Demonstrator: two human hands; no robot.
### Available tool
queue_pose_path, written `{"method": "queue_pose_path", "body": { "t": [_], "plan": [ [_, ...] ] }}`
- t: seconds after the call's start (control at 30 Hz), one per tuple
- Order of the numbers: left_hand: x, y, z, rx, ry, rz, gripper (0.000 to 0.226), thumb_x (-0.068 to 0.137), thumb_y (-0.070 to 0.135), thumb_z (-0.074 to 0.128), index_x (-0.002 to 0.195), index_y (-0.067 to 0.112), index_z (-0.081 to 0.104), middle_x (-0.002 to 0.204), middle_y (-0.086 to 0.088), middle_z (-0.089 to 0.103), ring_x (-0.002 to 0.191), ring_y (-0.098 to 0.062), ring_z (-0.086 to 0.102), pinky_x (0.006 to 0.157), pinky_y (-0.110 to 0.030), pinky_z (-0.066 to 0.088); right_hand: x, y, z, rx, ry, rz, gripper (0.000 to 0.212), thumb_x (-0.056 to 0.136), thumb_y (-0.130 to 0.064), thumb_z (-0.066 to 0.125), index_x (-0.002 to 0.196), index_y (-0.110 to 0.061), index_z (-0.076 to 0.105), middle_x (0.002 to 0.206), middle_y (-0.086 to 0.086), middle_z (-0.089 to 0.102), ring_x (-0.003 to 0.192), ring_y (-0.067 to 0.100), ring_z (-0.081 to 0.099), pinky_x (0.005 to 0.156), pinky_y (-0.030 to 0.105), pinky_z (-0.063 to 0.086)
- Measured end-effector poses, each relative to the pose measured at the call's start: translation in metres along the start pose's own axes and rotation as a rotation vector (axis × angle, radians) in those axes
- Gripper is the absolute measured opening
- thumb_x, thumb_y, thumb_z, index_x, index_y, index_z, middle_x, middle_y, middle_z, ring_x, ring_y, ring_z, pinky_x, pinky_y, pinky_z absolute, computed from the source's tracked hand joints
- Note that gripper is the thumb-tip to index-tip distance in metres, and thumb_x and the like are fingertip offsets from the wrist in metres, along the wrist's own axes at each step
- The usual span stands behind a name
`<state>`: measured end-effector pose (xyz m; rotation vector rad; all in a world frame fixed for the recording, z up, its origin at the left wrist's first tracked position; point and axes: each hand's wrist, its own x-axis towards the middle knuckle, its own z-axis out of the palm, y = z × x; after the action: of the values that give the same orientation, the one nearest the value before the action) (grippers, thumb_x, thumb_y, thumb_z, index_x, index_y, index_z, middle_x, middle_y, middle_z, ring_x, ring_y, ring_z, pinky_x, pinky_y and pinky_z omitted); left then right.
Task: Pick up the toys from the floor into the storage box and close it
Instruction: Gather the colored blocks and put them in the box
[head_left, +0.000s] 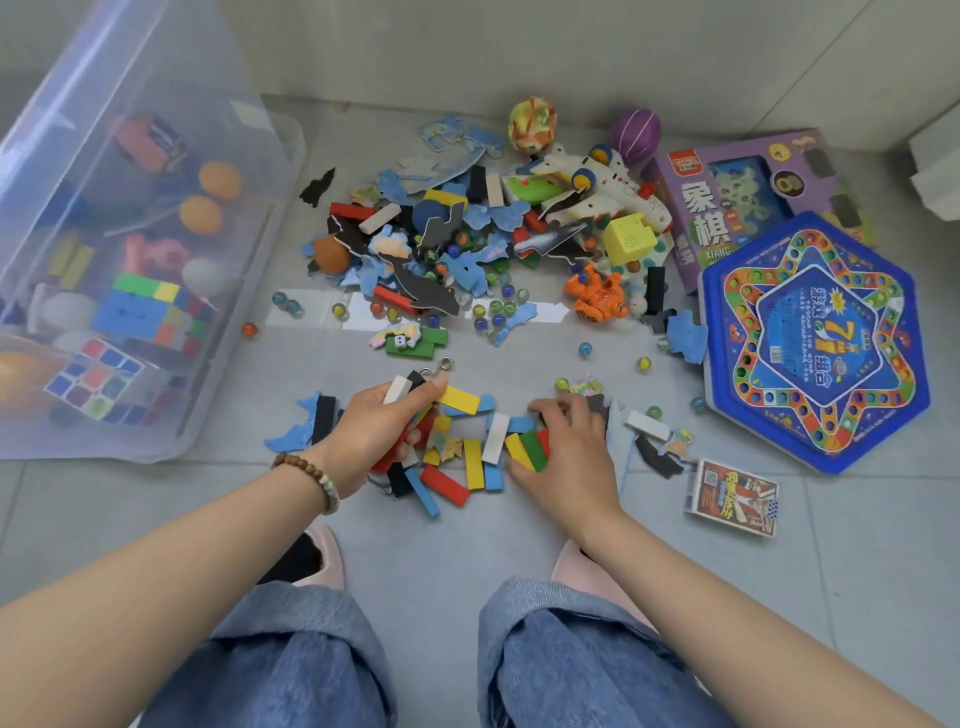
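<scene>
A clear plastic storage box (228, 364) stands at the left and holds puzzle cubes, balls and blocks. In front of my knees lies a small heap of coloured wooden blocks (467, 462) and puzzle pieces. My left hand (376, 434) grips a handful of these blocks, a white one (397, 389) sticking out at the top. My right hand (563, 452) rests on the heap's right side, fingers curled over green, yellow and red blocks (530, 449). A larger pile of toys (467, 244) with marbles, puzzle pieces and a toy plane lies further back.
A blue hexagonal game board (815, 338) and a purple chess box (737, 202) lie at the right. A card pack (732, 496) sits near my right wrist. Two balls (532, 124) rest by the wall. Loose marbles (584, 348) are scattered around. My slippers and knees are below.
</scene>
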<state>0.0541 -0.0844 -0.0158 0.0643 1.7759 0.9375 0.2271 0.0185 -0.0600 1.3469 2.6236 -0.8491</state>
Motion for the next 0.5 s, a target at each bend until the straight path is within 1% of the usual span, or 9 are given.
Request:
{"method": "queue_pose_path", "body": {
  "t": [0.07, 0.13, 0.23, 0.33, 0.37, 0.5],
  "plan": [
    [-0.003, -0.001, 0.001, -0.002, 0.002, -0.007, 0.036, 0.083, 0.051, 0.06, 0.07, 0.018, 0.055, 0.055, 0.0, 0.045, 0.041, -0.009, 0.035, 0.033, -0.015, 0.03, 0.002, -0.001, 0.003, -0.032, -0.011, 0.0, 0.054, 0.072, -0.04, 0.07, 0.119, -0.023, 0.051, 0.119, 0.004, 0.039, 0.106, 0.025, 0.037, 0.082, 0.034, 0.044],
    [-0.004, 0.0, 0.001, -0.004, 0.007, -0.018, 0.036, 0.083, 0.051, 0.06, 0.071, 0.017, 0.056, 0.055, 0.0, 0.046, 0.042, -0.01, 0.035, 0.033, -0.014, 0.03, 0.002, 0.0, 0.003, -0.011, -0.018, 0.002, 0.048, 0.072, -0.038, 0.069, 0.115, -0.024, 0.053, 0.112, 0.004, 0.039, 0.103, 0.024, 0.038, 0.078, 0.033, 0.045],
    [-0.003, 0.002, 0.0, -0.008, 0.011, -0.022, 0.036, 0.082, 0.052, 0.06, 0.074, 0.018, 0.057, 0.056, 0.0, 0.046, 0.043, -0.01, 0.035, 0.033, -0.014, 0.031, 0.003, 0.005, 0.002, 0.05, -0.007, 0.001, 0.032, 0.075, -0.022, 0.064, 0.106, -0.02, 0.058, 0.105, 0.001, 0.043, 0.1, 0.021, 0.046, 0.074, 0.031, 0.047],
    [-0.001, 0.004, 0.0, -0.016, 0.016, -0.024, 0.037, 0.082, 0.054, 0.059, 0.077, 0.017, 0.06, 0.057, 0.0, 0.046, 0.043, -0.01, 0.035, 0.034, -0.014, 0.031, 0.002, 0.014, 0.002, 0.106, -0.012, -0.034, 0.025, 0.077, -0.015, 0.063, 0.102, -0.018, 0.061, 0.104, 0.0, 0.046, 0.098, 0.02, 0.05, 0.076, 0.033, 0.049],
    [0.0, 0.004, 0.0, -0.016, 0.019, -0.027, 0.038, 0.082, 0.054, 0.059, 0.079, 0.016, 0.061, 0.057, 0.0, 0.046, 0.042, -0.01, 0.035, 0.034, -0.014, 0.03, 0.001, 0.017, 0.002, 0.131, -0.014, -0.05, 0.024, 0.079, -0.015, 0.064, 0.103, -0.018, 0.062, 0.104, 0.0, 0.047, 0.099, 0.019, 0.05, 0.079, 0.033, 0.048],
    [0.0, 0.004, 0.001, -0.025, 0.015, -0.036, 0.04, 0.081, 0.055, 0.059, 0.083, 0.015, 0.063, 0.055, 0.001, 0.046, 0.042, -0.009, 0.035, 0.035, -0.014, 0.03, 0.0, 0.023, 0.003, 0.177, -0.024, -0.091, 0.023, 0.083, -0.012, 0.064, 0.106, -0.016, 0.064, 0.103, 0.002, 0.047, 0.1, 0.017, 0.049, 0.083, 0.02, 0.039]
  ]
}}
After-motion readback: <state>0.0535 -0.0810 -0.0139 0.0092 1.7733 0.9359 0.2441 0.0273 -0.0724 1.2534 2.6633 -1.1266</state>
